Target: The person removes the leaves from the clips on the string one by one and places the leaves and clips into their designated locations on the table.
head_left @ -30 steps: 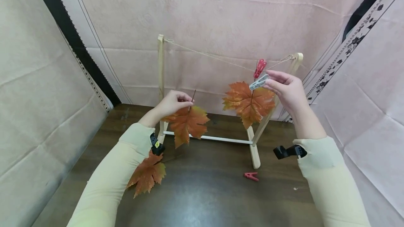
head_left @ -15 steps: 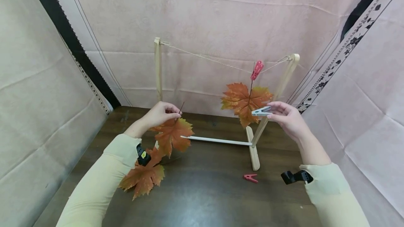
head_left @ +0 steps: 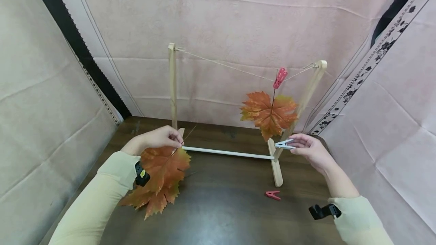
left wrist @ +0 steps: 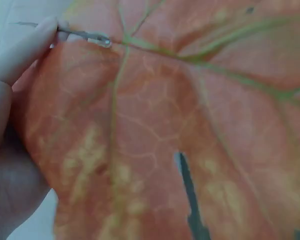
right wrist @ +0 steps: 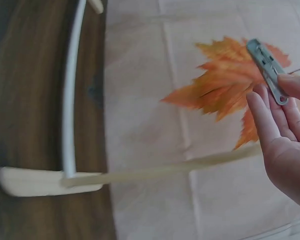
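My left hand (head_left: 158, 139) pinches the thin stem of an orange maple leaf (head_left: 165, 165), low beside the rack's left foot. In the left wrist view this leaf (left wrist: 150, 110) fills most of the picture. Below it, partly covered, a second maple leaf (head_left: 158, 201) lies on the table. A pale blue-grey clothespin (head_left: 284, 144) is pinched between the thumb and fingers of my right hand (head_left: 312, 152), near the rack's right post. Another maple leaf (head_left: 267, 112) hangs from the string (head_left: 221, 64) by a red clothespin (head_left: 280, 78).
A wooden rack with a left post (head_left: 173, 86), a right post (head_left: 311, 90) and a white bottom rod (head_left: 228, 153) stands on the dark table (head_left: 218, 214). One more red clothespin (head_left: 273, 195) lies in front of its right foot. Pale cloth (head_left: 218, 22) surrounds the table.
Both hands have come down. The left hand moved left with its leaf, which now overlaps the one on the table. The right hand lowered the blue-grey clothespin away from the hanging leaf.
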Demonstrator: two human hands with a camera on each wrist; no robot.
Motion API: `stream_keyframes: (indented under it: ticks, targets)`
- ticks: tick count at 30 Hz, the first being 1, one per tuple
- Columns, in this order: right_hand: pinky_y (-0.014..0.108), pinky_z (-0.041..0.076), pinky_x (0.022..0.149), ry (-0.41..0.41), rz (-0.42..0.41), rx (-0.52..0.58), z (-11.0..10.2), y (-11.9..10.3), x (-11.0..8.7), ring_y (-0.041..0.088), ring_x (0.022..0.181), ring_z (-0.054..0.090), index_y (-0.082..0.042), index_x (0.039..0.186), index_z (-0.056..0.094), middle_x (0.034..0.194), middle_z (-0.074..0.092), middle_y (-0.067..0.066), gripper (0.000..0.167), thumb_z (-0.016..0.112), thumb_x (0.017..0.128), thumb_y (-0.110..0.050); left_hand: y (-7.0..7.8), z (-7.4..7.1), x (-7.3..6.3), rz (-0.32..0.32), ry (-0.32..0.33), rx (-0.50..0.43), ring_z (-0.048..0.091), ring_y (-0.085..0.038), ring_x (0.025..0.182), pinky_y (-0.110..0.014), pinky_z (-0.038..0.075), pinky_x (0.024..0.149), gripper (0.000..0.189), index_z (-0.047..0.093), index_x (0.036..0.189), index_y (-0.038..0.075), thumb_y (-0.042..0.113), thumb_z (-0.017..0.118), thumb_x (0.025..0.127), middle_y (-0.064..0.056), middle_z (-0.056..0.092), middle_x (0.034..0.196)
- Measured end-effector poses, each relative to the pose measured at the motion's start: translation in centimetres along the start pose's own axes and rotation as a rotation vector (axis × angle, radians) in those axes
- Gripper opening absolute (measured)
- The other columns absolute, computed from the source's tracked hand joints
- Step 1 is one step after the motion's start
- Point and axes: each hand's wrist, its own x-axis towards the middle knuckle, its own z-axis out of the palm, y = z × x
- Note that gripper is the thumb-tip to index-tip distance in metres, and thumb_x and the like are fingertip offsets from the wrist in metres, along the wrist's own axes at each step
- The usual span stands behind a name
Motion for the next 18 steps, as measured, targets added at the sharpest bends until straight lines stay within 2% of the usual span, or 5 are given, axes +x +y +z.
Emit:
stream_keyframes:
  ticks: [5, 11, 14, 18]
  targets:
    - [0.016, 0.050, 0.076, 0.031, 0.072, -0.072, -0.7, 2.5, -0.9, -0.001, 0.089, 0.063, -0.012, 0.104, 0.058, 0.094, 0.067, -0.012, 0.032, 0.057, 0.082, 0.012, -1.9, 0.7, -0.9, -0.065, -0.099, -0.064, 0.055, -0.004, 0.071, -0.020, 0.048, 0.070, 0.013, 0.063, 0.094, -0.002, 0.009, 0.064, 0.087, -0.003, 0.065, 0.079]
    - [0.017, 0.049, 0.073, 0.110, 0.199, -0.208, -1.7, 5.5, -2.2, -0.003, 0.085, 0.063, 0.000, 0.110, 0.055, 0.090, 0.066, -0.019, 0.028, 0.060, 0.083, 0.004, -4.0, 1.2, -1.7, -0.094, -0.146, -0.083, 0.049, -0.004, 0.063, -0.019, 0.044, 0.061, 0.011, 0.063, 0.085, -0.004, 0.006, 0.065, 0.085, 0.004, 0.061, 0.071]
    - [0.021, 0.047, 0.070, 0.143, 0.281, -0.245, -2.1, 7.2, -3.0, 0.000, 0.082, 0.062, 0.005, 0.114, 0.052, 0.087, 0.064, -0.021, 0.033, 0.061, 0.082, 0.000, -4.8, 1.3, -2.2, -0.125, -0.173, -0.094, 0.048, -0.004, 0.062, -0.019, 0.043, 0.058, 0.009, 0.063, 0.084, -0.005, 0.003, 0.064, 0.084, 0.003, 0.061, 0.070]
    - [0.025, 0.043, 0.068, 0.175, 0.353, -0.291, -2.3, 9.3, -3.9, -0.001, 0.078, 0.059, 0.011, 0.120, 0.047, 0.086, 0.063, -0.021, 0.043, 0.062, 0.084, -0.005, -5.7, 1.3, -3.0, -0.204, -0.214, -0.093, 0.048, -0.007, 0.061, -0.021, 0.044, 0.059, 0.009, 0.065, 0.084, -0.006, 0.002, 0.064, 0.084, 0.002, 0.060, 0.068]
